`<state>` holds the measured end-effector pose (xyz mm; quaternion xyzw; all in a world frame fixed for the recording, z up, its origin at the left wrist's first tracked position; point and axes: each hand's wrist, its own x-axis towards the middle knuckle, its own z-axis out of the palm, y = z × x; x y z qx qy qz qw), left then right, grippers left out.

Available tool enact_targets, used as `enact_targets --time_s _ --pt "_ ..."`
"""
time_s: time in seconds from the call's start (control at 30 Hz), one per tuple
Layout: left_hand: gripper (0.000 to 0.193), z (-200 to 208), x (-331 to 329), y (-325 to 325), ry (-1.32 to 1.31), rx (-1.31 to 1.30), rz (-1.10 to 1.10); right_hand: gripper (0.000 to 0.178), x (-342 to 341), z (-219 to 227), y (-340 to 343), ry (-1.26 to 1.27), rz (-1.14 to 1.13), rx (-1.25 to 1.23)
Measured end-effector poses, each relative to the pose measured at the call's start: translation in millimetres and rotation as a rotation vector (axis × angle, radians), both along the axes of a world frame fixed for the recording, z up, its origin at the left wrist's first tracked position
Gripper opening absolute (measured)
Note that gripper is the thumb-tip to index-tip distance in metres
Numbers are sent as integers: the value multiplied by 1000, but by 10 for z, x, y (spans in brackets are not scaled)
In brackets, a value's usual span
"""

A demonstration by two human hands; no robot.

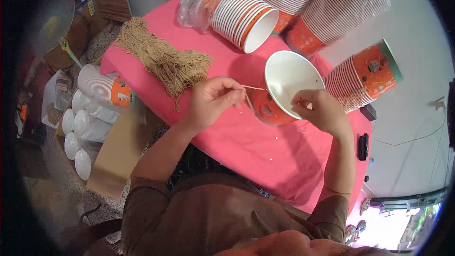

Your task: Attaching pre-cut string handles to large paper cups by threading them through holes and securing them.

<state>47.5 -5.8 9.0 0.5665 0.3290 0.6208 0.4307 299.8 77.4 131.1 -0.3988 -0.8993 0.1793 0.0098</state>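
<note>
A paper bucket (pixel 290 73), white inside and orange outside, stands on the table in front of me with its mouth tilted toward me. A small dark hole shows near its rim on the right. My left hand (pixel 219 96) pinches a thin tan cord (pixel 253 87) between thumb and forefinger. That cord reaches across to the bucket's left rim, and a loose length hangs below the fingers. My right hand (pixel 323 111) is curled over the near right rim, with thumb and forefinger inside the mouth. Whether cord is also between those fingers is hidden.
A bundle of tan cords (pixel 163 57) lies left on the pink tablecloth (pixel 227 144). Nested bucket stacks (pixel 246 21) line the far side; another stack (pixel 362 76) stands right, draped with cords. A cardboard box (pixel 116 156) with more stacks sits at left. A black object (pixel 363 147) lies at the right edge.
</note>
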Motion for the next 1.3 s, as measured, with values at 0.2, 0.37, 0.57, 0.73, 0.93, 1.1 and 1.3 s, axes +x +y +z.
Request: enact_targets --time_s 0.2,0.37,0.57,0.73,0.93,1.1,1.3 --pt "18 -70 -28 75 -690 -14 -276 11 71 -79 19 180 7 -55" --pt "23 -156 -121 218 -969 -19 -381 5 74 -140 13 153 11 -18" --pt "21 -31 -49 141 -613 -83 -183 9 16 26 -15 401 159 142" --pt "18 245 256 49 81 14 215 11 -412 295 -212 385 453 242" --pt "16 364 351 81 148 37 78 9 -564 219 -44 384 321 143" --pt "15 300 351 177 3 13 -24 10 -442 -4 181 437 206 2" --pt "16 416 224 206 -38 -182 -149 26 -196 -1 39 617 235 164"
